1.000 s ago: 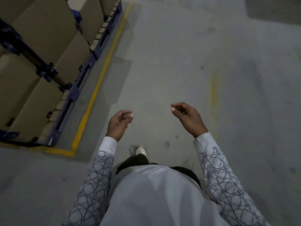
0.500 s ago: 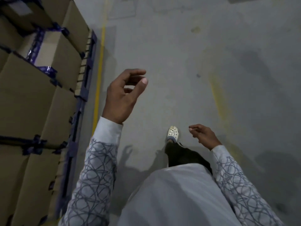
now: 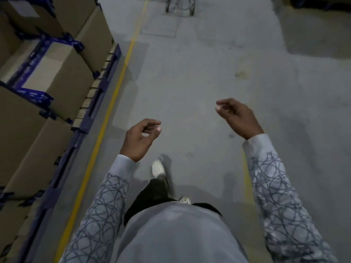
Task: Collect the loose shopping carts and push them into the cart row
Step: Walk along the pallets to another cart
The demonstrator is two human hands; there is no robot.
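Note:
The wheels and lower frame of a shopping cart [image 3: 180,6] show at the top edge, far ahead on the grey concrete floor; the basket is cut off by the frame. My left hand [image 3: 141,139] hangs in front of me with loosely curled fingers and holds nothing. My right hand [image 3: 238,117] is raised a little higher to the right, fingers also loosely curled and empty. Both hands are well short of the cart.
Large cardboard boxes [image 3: 62,73] on blue pallets [image 3: 89,118] line the left side. A yellow floor line [image 3: 112,103] runs beside them toward the cart. A dark shape [image 3: 321,2] sits at the top right. My feet in pale shoes [image 3: 157,168] are below.
The view has tilted up and the cart's wheels have come into sight. My left hand dropped lower and my right hand rose and swung forward as I walk.

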